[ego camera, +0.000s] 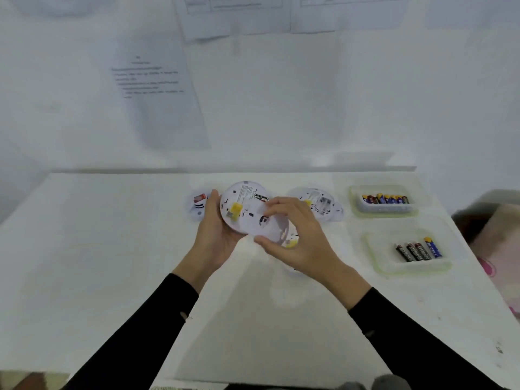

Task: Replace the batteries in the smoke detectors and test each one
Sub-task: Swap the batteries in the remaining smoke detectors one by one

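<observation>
I hold a round white smoke detector (242, 205) above the table, its back side with a yellow tab facing me. My left hand (215, 235) grips its left edge. My right hand (295, 237) holds a round white cover plate (274, 226) against the detector's lower right. Another opened detector (318, 202) lies behind on the right, and a third one (198, 205) with a red part lies behind on the left. A far tray (384, 199) holds several batteries; a near tray (408, 250) holds several more.
The white table (112, 249) ends at a white wall with paper sheets (157, 91) taped to it. A patterned cloth (498, 243) lies off the table's right edge.
</observation>
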Available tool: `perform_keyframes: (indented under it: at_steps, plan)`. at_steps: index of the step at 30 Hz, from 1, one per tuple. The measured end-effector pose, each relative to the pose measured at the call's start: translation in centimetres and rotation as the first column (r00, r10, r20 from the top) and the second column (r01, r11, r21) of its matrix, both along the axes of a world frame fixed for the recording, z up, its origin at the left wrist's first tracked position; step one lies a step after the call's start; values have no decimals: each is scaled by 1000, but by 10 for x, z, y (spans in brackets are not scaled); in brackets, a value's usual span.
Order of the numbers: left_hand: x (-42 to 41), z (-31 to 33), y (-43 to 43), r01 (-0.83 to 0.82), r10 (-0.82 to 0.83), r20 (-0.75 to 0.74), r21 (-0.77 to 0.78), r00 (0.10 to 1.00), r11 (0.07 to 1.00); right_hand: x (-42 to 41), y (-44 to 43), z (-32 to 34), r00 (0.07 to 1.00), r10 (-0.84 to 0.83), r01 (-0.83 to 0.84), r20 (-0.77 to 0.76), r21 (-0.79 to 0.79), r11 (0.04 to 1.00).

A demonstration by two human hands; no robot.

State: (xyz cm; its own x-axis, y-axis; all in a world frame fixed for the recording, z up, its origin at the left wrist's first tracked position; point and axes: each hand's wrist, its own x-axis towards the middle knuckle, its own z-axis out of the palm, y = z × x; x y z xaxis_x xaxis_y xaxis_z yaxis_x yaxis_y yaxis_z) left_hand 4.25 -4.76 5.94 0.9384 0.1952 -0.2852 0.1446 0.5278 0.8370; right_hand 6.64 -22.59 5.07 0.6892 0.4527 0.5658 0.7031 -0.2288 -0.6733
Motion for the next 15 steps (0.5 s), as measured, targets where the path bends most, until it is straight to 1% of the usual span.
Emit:
perform_keyframes:
  at_steps: [5,10,15]
  plan:
    - [-11,7,30,72,-75,68,45,995,996,15,44,18,997,53,-48,55,-91,995]
    - [-15,13,49,141,-149,116,75,982,987,24,64,26,996,85,-82,10,-170,982]
    - [-13,12,65,143,-154,150,80,977,986,23,80,29,992,119,-123,-28,-205,971]
